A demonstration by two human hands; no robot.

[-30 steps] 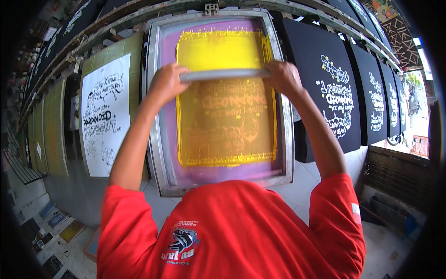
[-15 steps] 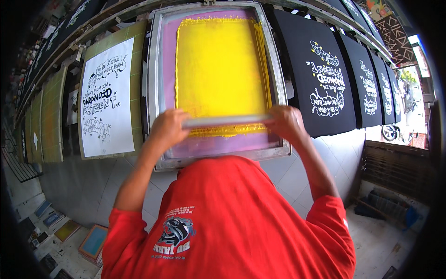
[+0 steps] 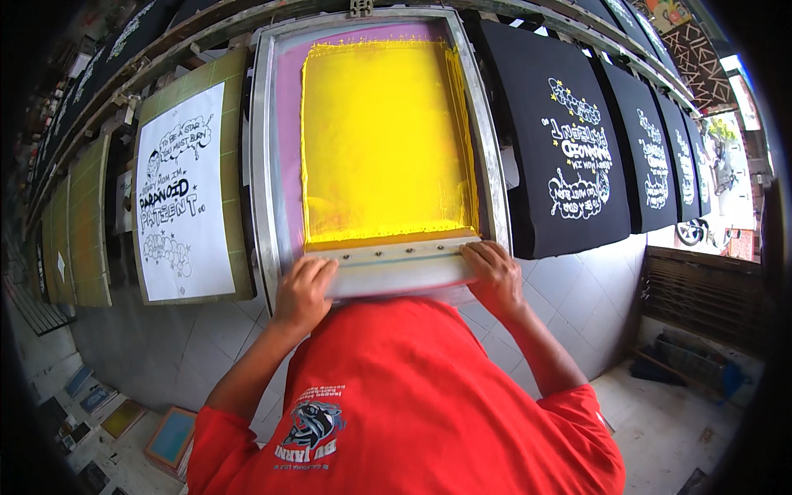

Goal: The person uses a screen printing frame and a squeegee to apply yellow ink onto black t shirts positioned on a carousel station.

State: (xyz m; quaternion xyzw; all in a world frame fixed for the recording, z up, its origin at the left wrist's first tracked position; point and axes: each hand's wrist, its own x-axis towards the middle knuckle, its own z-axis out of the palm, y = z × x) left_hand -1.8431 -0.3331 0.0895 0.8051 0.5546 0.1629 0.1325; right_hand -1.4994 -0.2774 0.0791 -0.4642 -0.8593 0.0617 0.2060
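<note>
A wide squeegee (image 3: 402, 271) with a pale handle and a row of bolts lies across the near end of a screen printing frame (image 3: 266, 148). My left hand (image 3: 305, 292) grips its left end and my right hand (image 3: 493, 276) its right end, fingers wrapped over the top. Bright yellow ink (image 3: 384, 132) covers a large rectangle of the mesh, with thicker ridges along its right side and near edge. Purple mesh margin shows around the ink. What lies under the screen is hidden.
To the left, a board (image 3: 239, 206) carries a white paper (image 3: 183, 198) with black drawings. On the right, black shirts (image 3: 569, 148) with white and yellow prints lie on boards in a row. A metal hinge clamp (image 3: 360, 8) sits at the frame's far edge. Stacked small frames (image 3: 172, 437) stand at lower left.
Both hands have drawn the squeegee nearer to me, to the near edge of the ink. Its broad bolted face now shows. The view has shifted slightly.
</note>
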